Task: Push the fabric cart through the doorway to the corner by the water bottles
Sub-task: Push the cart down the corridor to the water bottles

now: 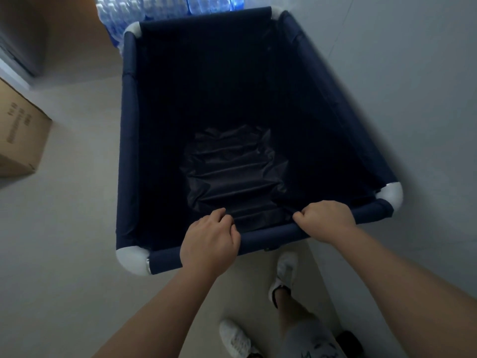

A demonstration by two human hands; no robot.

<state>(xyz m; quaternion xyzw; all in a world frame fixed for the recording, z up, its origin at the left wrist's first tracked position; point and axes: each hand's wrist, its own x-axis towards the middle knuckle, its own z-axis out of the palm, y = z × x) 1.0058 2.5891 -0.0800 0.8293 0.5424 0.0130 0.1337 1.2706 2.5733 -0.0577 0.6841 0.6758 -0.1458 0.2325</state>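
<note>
The cart (232, 120), a deep navy fabric bin on a tube frame with white corner joints, stood on the pale floor (77, 228) with its far rail close against the stacked water bottles (121, 11), and its right side ran just beside the wall (413, 99). Both hands were closed around the near rail: the left hand (210, 244) wrapped over it toward the left corner, the right hand (326, 219) fisted on it nearer the right corner, each grip shut on the fabric-sleeved tube. The bin looked empty, its liner crumpled at the bottom. By the look of it the cart was nearly home, so the main risk was overshoot: another firm shove would likely ram the far rail into the bottles and topple or scatter the stack. The right rear corner sat so near the wall that any twist to the right could scrape or jam it there. A cardboard box (20, 140) stood well apart on the left, a hazard only if the cart swung wide that way. The wheels were hidden, so whether one might catch could not be told. The leading shoe (285, 272) sat just behind the cart, and a stumble into the frame was possible.
</note>
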